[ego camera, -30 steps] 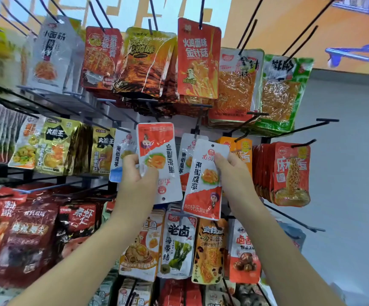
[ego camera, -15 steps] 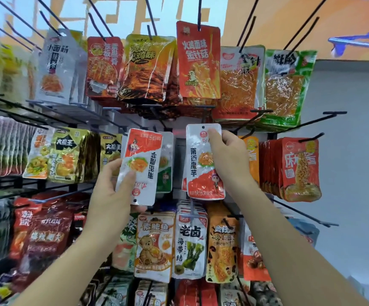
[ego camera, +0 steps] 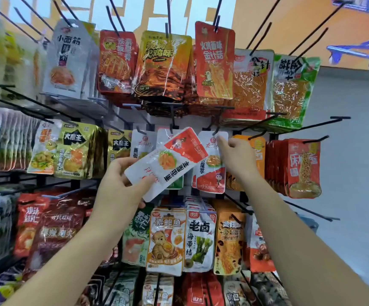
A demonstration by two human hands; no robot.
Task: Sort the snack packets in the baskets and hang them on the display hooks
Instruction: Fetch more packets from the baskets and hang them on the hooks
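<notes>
My left hand (ego camera: 121, 186) pinches the white lower end of a white-and-red snack packet (ego camera: 168, 162), which is tilted with its red end up and to the right. My right hand (ego camera: 236, 157) holds the top of a second white-and-red packet (ego camera: 211, 173) against the rack, its hang hole at a black display hook (ego camera: 216, 130) in the middle row. A similar packet (ego camera: 142, 144) hangs just left of it, partly hidden by the tilted packet. No basket is in view.
The rack is packed with hanging snack packets in several rows. Bare black hooks (ego camera: 325, 125) jut out at the right, by a red noodle packet stack (ego camera: 302, 168). A grey wall (ego camera: 355, 173) lies to the right.
My right hand lifted its packet up against the middle-row hook. My left hand tilted its packet from nearly upright to slanting right, and the view moved closer to the rack.
</notes>
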